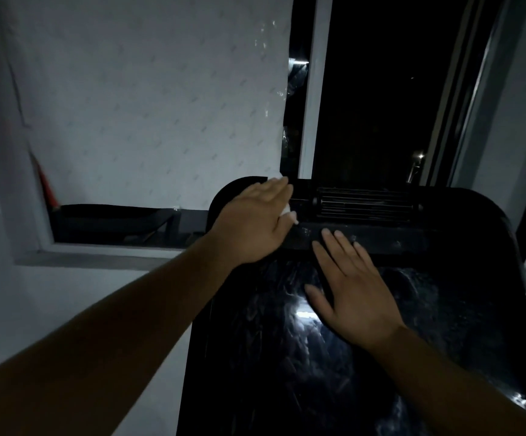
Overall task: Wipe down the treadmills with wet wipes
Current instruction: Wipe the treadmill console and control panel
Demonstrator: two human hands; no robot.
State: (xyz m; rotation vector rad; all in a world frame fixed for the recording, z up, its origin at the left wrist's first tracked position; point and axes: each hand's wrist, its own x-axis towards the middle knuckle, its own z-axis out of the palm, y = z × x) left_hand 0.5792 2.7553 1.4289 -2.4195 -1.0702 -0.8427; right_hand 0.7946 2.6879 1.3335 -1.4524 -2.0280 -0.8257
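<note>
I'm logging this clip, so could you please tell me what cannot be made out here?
Wipe: head view, mostly hidden under the left hand; only a white corner shows.
Treadmill: head view, cut off by the bottom edge; surface detail lost in darkness.
Window: head view, outside too dark.

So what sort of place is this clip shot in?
Probably a dim room at night, home or small gym: a black treadmill sits by a white wall, under a dark window partly covered with white sheeting.
</note>
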